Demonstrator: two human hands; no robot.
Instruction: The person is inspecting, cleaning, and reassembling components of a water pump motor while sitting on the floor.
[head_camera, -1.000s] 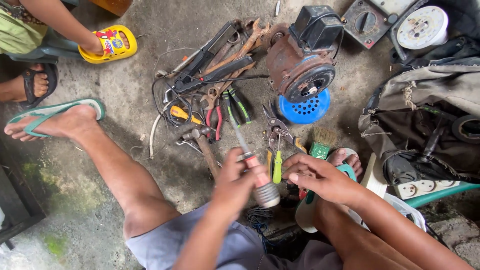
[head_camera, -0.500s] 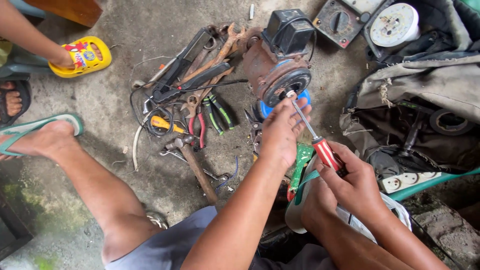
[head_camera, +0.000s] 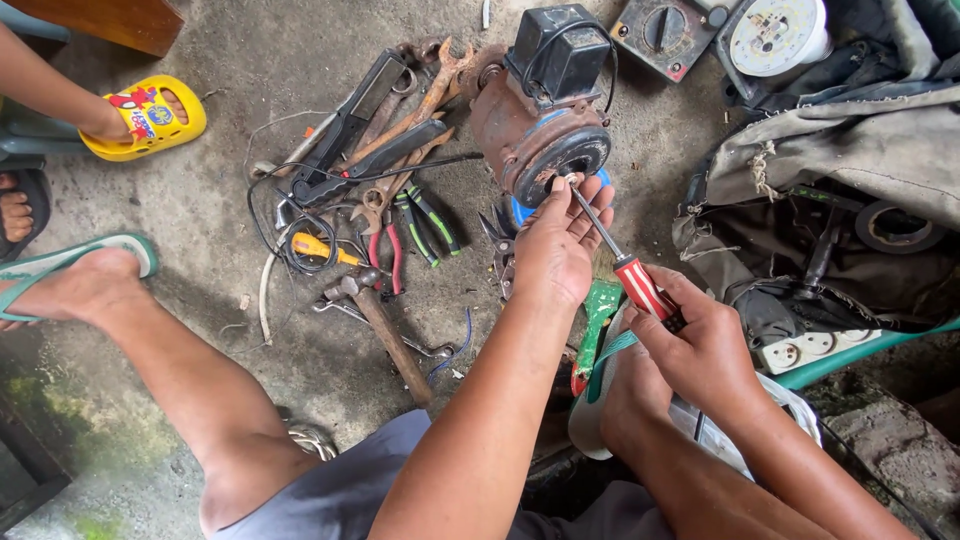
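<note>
Looking down from the head camera, the right hand (head_camera: 700, 345) is clamped around the red-and-white handle of a screwdriver (head_camera: 620, 255), whose shaft runs up and to the left, tip meeting the round dark end face of a rusty pump (head_camera: 530, 120) that lies on the concrete floor (head_camera: 200, 210) ahead of the person. The left hand (head_camera: 555, 245) is not closed on anything: its fingers (head_camera: 585, 200) are loosely curled, touching the shaft near the tip and resting against the pump's rim. So the pump sits forward and slightly left of both hands, its axis pointing back toward the person, and the left hand is the nearer one, with the right trailing behind along the driver's line. A black box (head_camera: 560, 50) tops the pump. Left of it lies a heap of wrenches (head_camera: 430, 95), pliers (head_camera: 420, 225) and a hammer (head_camera: 385, 330). To the right is an open canvas bag (head_camera: 850, 160). Another person's foot in a yellow sandal (head_camera: 140, 120) shows at upper left
</note>
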